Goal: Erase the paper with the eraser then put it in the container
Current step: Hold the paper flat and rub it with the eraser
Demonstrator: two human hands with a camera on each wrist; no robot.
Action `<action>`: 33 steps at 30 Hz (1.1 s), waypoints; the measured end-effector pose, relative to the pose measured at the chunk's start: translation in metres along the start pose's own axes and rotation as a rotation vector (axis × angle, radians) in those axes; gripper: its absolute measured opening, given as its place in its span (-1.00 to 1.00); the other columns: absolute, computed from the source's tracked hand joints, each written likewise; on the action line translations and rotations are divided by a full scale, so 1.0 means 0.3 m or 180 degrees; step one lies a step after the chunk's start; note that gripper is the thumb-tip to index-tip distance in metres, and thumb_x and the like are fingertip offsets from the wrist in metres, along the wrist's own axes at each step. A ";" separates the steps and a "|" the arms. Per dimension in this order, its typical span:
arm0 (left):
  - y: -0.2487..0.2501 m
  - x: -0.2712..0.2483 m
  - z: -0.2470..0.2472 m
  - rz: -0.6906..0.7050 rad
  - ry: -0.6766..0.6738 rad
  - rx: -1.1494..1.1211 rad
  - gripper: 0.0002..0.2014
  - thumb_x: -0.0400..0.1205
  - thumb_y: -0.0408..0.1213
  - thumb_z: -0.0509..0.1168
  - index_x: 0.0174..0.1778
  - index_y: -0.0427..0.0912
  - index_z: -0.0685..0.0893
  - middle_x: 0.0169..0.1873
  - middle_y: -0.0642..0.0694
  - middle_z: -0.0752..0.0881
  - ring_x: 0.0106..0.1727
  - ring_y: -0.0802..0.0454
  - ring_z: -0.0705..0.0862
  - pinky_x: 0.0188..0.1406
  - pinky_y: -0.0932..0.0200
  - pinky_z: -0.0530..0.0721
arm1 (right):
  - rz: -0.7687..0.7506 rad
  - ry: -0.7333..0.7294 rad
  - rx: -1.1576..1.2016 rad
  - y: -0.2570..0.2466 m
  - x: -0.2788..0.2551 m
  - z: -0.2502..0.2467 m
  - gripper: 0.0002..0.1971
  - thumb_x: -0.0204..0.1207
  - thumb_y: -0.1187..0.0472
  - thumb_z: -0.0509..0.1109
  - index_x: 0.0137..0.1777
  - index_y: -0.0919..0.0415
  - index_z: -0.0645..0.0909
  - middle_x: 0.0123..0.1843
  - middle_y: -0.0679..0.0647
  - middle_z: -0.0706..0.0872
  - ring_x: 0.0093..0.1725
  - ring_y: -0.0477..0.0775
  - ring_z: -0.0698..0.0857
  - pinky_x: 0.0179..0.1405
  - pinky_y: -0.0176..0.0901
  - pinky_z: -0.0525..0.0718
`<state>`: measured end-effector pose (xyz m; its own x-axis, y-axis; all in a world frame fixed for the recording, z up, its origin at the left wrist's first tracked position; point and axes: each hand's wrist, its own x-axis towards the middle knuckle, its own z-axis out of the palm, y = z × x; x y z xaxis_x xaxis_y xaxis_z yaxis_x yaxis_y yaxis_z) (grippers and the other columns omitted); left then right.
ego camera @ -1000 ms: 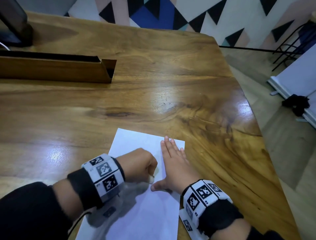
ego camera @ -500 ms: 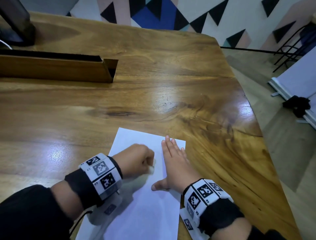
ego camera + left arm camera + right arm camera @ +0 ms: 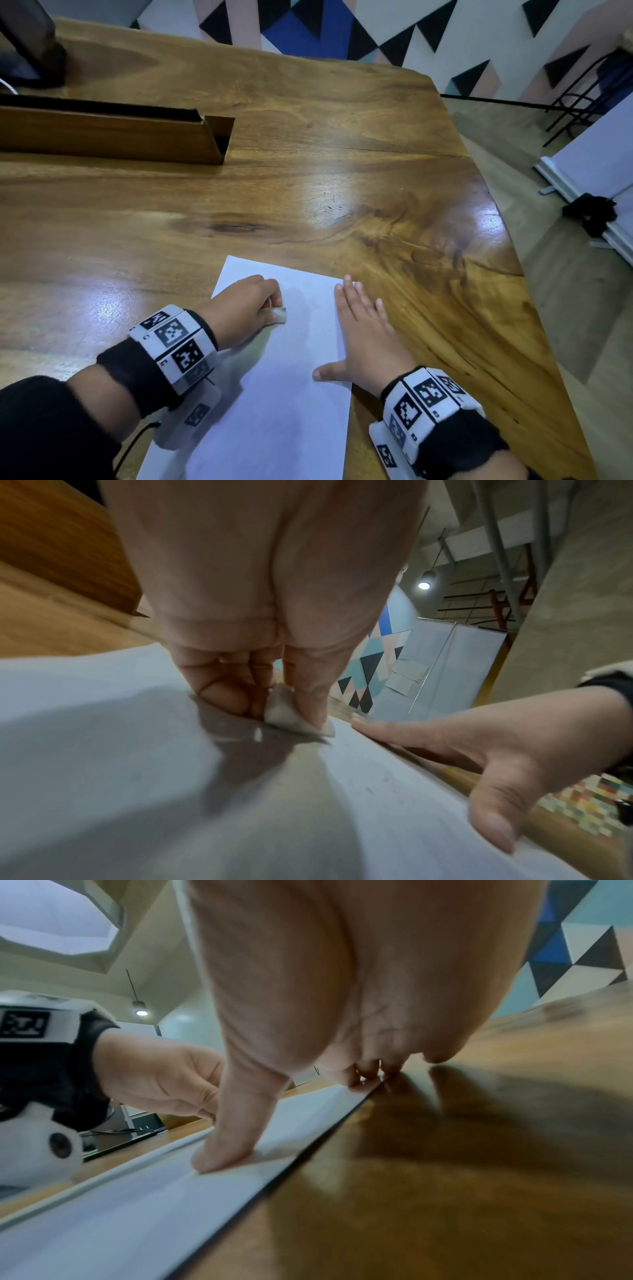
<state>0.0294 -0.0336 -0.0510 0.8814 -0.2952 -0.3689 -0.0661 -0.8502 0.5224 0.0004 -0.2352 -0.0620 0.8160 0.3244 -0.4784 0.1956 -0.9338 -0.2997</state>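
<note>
A white sheet of paper lies on the wooden table near its front edge. My left hand pinches a small white eraser and presses it on the upper part of the sheet. In the left wrist view the eraser sits between thumb and curled fingers, its lower edge on the paper. My right hand lies flat with straight fingers on the paper's right edge, thumb spread onto the sheet. The right wrist view shows its thumb pressing the paper. No container shows for certain.
A long wooden box-like rail stands at the back left of the table. A dark stand sits in the far left corner. The table's curved right edge drops to the floor, where a white board leans.
My left hand has slid the eraser up the sheet, away from me and leftward. The right hand has stayed flat on the paper's right edge.
</note>
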 end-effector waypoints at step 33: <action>0.090 0.088 -0.043 0.0243 -0.0585 0.0445 -0.93 0.41 -0.21 0.45 -0.34 -0.05 0.68 -0.49 0.11 0.53 -0.30 0.07 0.51 -0.43 0.33 0.38 | 0.0011 -0.0076 -0.0350 -0.046 0.000 -0.014 0.23 0.33 -0.34 0.43 0.66 0.05 -0.42 0.66 -0.14 -0.49 0.64 -0.10 -0.42 0.52 0.38 -0.47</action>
<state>0.0569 -0.0586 -0.0368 0.7723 -0.4243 -0.4728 -0.2046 -0.8707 0.4473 0.0000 -0.2228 -0.0545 0.8038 0.3236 -0.4992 0.2524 -0.9454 -0.2063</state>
